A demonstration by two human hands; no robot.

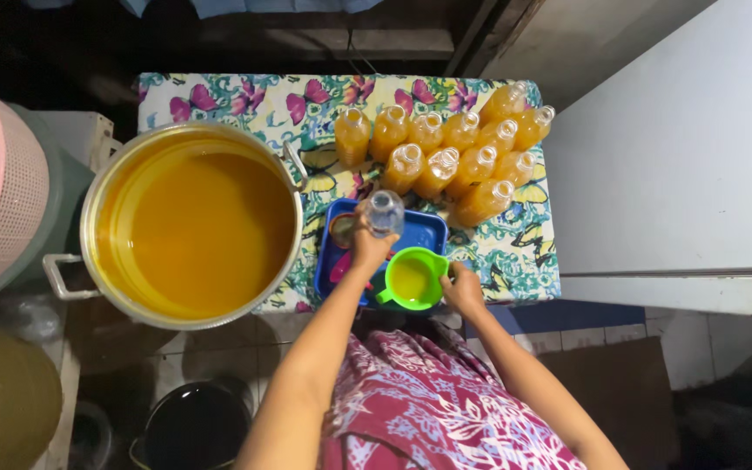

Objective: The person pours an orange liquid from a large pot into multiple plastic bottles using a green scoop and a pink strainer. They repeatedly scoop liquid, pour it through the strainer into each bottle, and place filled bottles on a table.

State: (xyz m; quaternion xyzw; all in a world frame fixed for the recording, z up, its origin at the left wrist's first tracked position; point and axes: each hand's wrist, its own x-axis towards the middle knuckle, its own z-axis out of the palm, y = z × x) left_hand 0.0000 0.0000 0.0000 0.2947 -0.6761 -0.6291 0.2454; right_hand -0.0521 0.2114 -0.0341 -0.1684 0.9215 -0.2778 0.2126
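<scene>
Steadying it for filling, an empty bottle (385, 211) is gripped upright by the left hand (367, 250) over the blue tray (428, 233), while a green jug (413, 278) is grasped by the right hand (461, 286)

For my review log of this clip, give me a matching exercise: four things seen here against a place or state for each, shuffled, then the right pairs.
Things:
1. big metal pot
2. green jug
3. clear bottle
4. filled bottles

Places or states:
A. empty, gripped by the left hand over the blue tray
B. clustered uncapped at the table's far right
C. nearly full of orange liquid, at the left
D. holds yellow liquid, by the right hand

Pairs: 1-C, 2-D, 3-A, 4-B
</scene>
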